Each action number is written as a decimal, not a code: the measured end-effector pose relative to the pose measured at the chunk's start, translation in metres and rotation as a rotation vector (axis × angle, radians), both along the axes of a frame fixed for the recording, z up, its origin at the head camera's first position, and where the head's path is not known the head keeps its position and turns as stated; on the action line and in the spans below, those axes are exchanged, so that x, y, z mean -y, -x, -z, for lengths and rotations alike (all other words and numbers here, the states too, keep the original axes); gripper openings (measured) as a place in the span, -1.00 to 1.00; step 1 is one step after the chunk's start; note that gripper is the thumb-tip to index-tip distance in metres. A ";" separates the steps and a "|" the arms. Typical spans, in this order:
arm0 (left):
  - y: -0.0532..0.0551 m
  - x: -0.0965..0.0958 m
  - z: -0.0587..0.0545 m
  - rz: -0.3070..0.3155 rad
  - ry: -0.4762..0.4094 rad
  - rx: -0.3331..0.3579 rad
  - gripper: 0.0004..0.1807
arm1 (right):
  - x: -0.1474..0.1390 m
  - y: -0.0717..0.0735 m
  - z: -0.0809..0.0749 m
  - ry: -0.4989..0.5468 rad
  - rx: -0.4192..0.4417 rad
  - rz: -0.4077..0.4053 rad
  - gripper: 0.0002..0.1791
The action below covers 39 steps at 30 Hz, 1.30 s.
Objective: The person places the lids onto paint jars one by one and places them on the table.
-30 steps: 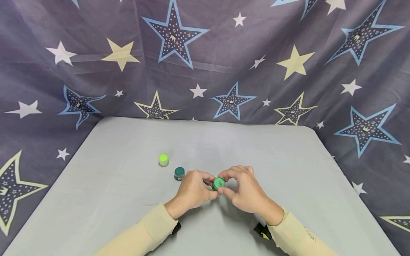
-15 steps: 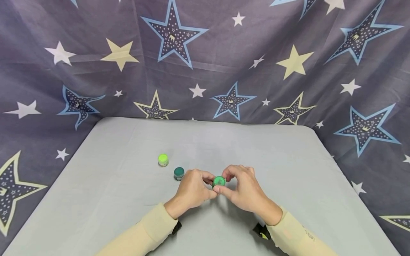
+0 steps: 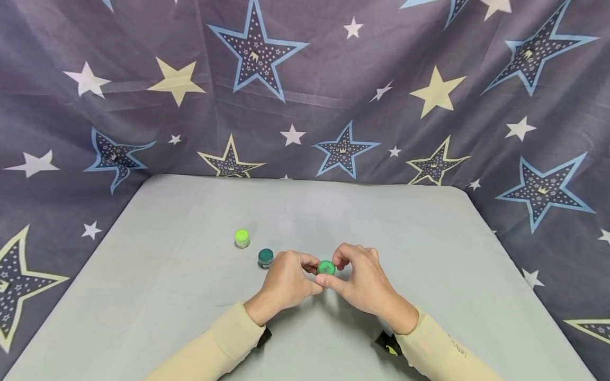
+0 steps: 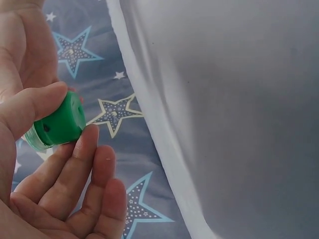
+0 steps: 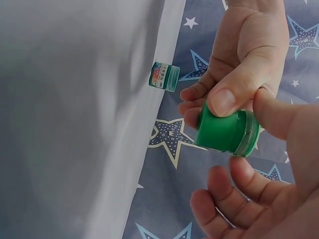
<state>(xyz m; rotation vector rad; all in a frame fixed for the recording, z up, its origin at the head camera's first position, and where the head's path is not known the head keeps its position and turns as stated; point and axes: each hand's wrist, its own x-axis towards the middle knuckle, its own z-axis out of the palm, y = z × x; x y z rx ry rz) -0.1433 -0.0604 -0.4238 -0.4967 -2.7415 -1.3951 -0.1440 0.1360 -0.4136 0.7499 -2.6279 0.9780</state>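
My left hand (image 3: 290,280) holds a small green paint jar (image 3: 326,268) above the table, its thumb pressing on the side of the green body. At the jar's lid (image 5: 247,133), a clear-edged cap, are the thumb and finger of my right hand (image 3: 364,280). The right thumb lies at the lid's near edge and the fingers at its far right side. In the left wrist view the jar's green body (image 4: 65,119) is tilted, with its base towards the table. Part of the body is hidden behind the fingers.
Left of my hands a dark teal jar (image 3: 266,258) stands on the grey table (image 3: 190,296). A lime-green jar (image 3: 242,238) stands farther back and left. Behind the table hangs a dark cloth (image 3: 286,63) with stars.
My right thumb has slid left along the lid's near edge, while the right fingers have drawn back to its right side. The left hand keeps its hold on the paint jar.
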 end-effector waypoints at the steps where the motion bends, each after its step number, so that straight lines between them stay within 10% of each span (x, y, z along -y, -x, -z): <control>1: 0.000 0.000 0.000 0.002 -0.002 -0.002 -0.80 | 0.000 0.000 -0.001 0.001 0.003 0.002 -0.55; 20: 0.002 0.002 -0.002 0.008 -0.013 0.005 -0.77 | -0.006 0.001 -0.005 0.070 0.001 -0.185 -0.52; 39: -0.001 0.002 -0.004 -0.005 -0.021 0.019 -0.80 | -0.004 0.000 -0.002 0.089 -0.022 -0.126 -0.65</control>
